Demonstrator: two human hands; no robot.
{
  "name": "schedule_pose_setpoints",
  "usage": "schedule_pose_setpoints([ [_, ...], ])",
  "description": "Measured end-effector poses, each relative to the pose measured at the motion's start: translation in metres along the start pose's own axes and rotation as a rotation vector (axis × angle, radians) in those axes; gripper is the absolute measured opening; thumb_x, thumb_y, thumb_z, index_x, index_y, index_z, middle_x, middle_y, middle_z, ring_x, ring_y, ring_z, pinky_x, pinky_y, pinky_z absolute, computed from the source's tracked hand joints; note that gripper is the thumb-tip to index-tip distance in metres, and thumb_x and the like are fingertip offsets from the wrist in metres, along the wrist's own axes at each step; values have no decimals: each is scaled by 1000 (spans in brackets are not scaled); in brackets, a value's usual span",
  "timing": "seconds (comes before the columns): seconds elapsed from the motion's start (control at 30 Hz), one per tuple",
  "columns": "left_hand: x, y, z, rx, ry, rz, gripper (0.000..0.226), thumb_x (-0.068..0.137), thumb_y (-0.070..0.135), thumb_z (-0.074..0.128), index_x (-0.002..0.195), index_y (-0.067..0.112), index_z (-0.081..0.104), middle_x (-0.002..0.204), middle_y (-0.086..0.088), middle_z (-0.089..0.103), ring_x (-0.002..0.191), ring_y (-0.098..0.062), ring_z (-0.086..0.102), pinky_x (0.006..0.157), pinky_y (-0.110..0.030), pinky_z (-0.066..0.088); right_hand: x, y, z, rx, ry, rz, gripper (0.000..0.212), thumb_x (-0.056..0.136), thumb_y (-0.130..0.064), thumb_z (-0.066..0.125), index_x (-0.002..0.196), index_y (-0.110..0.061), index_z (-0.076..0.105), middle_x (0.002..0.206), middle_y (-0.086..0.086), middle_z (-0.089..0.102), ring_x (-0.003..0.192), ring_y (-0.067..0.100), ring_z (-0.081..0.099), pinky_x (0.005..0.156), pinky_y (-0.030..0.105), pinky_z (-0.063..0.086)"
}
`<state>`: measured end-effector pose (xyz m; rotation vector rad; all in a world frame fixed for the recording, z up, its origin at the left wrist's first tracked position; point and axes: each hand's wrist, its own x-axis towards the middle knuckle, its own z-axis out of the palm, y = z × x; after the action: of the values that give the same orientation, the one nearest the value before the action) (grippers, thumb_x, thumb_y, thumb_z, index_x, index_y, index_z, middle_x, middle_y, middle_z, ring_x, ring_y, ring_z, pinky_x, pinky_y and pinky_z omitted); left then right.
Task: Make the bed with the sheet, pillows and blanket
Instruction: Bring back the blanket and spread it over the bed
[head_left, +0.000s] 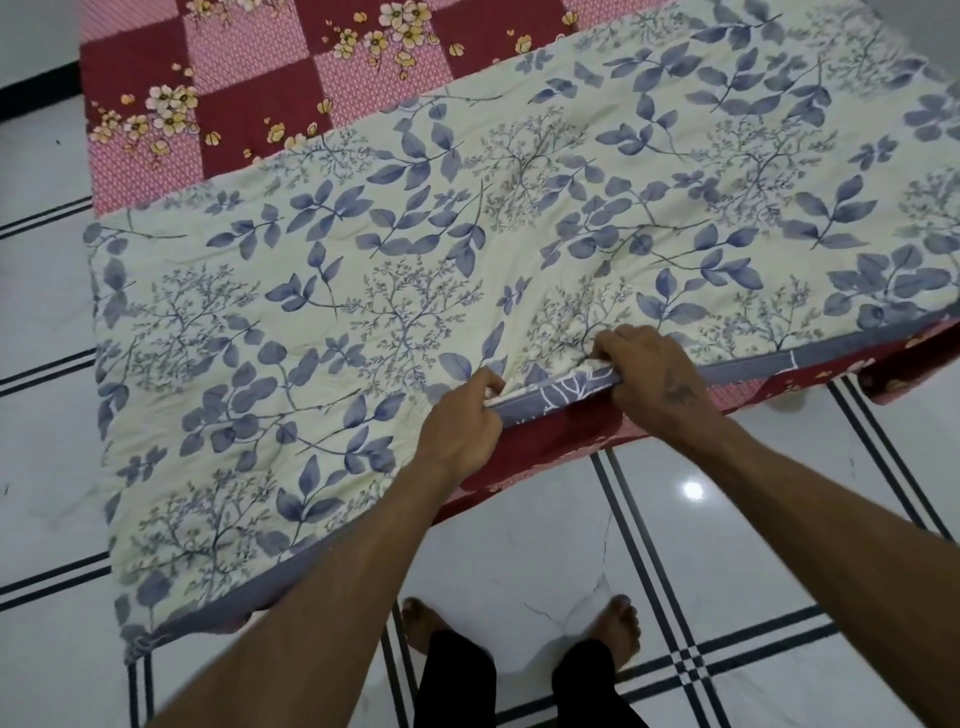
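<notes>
head view showed the cream blanket with blue leaves spread over the red checked sheet. left hand and right hand both had fingers curled, pinching the blanket's grey border at the near edge, above the white tiled floor.

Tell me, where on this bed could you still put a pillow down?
The red checked sheet lies uncovered at the far end, beyond the leaf-print blanket. The blanket's flat middle is also free. The near edge is busy: the left hand and right hand both grip the blanket's grey border there.
</notes>
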<state>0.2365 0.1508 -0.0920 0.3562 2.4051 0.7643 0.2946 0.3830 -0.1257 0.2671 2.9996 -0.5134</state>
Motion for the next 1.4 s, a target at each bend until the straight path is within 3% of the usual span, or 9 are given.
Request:
schedule_pose_setpoints([
  [0.1,5,-3,-10,-99,19,1,44,86,23,34,121,26,60,86,-3,61,76,-24,56,65,-33,38,2,7,-18,166,87,10,34,68,5,66,98,-8,59,93,13,61,88,34,55,69,41,44],
  [0.27,9,-9,-23,-56,96,98,41,93,30,34,123,21,60,62,7,51,52,-8,42,52,-31,27,2,9,-26,98,191,-13,35,67,3,68,99,-7,60,95,11,59,90,30,52,74,46,47],
  [0.37,5,-10,-23,117,113,206,30,99,36,52,124,22,56,70,2,59,65,-22,58,56,-32,34,-3,16,-17,59,141,-49,39,64,2,72,101,-7,61,96,12,57,90,32,52,72,44,46],
  [0.53,9,-18,-5,505,126,329,62,85,67,63,125,22,47,93,-5,71,86,-30,68,62,-34,40,-10,17,-5,-15,99,-65,57,58,-1,77,112,-6,63,109,16,59,100,38,53,82,47,47],
  [0.73,11,-27,15,614,114,308,54,88,48,69,128,19,46,113,-7,67,99,-31,65,74,-39,46,-13,10,6,-43,-44,-128,66,60,-26,87,119,-13,61,114,13,58,106,33,54,87,45,48],
  [1.03,9,-18,9,606,116,274,44,81,15,68,123,12,55,111,-11,64,96,-37,63,71,-43,51,8,-12,-3,-194,38,-151,45,60,7,71,102,-6,66,90,14,66,82,36,61,71,42,47],
  [1.23,2,-9,13,525,138,432,48,66,9,71,113,10,60,105,-11,64,87,-36,63,65,-41,51,-28,-3,-33,-116,157,-132,28,69,-2,72,92,-11,61,85,8,63,77,28,56,73,38,42],
  [1.33,-2,-6,21,565,80,469,63,64,11,72,126,10,58,112,-14,62,92,-38,62,68,-43,53,-61,20,-9,-22,7,-154,28,74,-7,72,101,-7,67,95,13,68,87,35,65,74,43,53],
  [1.4,-4,-7,31,621,4,492,63,66,18,73,127,10,59,111,-15,61,91,-39,62,70,-43,51,-71,37,6,-13,-112,-204,38,78,-12,57,114,-6,67,110,14,67,102,36,64,78,48,57],
])
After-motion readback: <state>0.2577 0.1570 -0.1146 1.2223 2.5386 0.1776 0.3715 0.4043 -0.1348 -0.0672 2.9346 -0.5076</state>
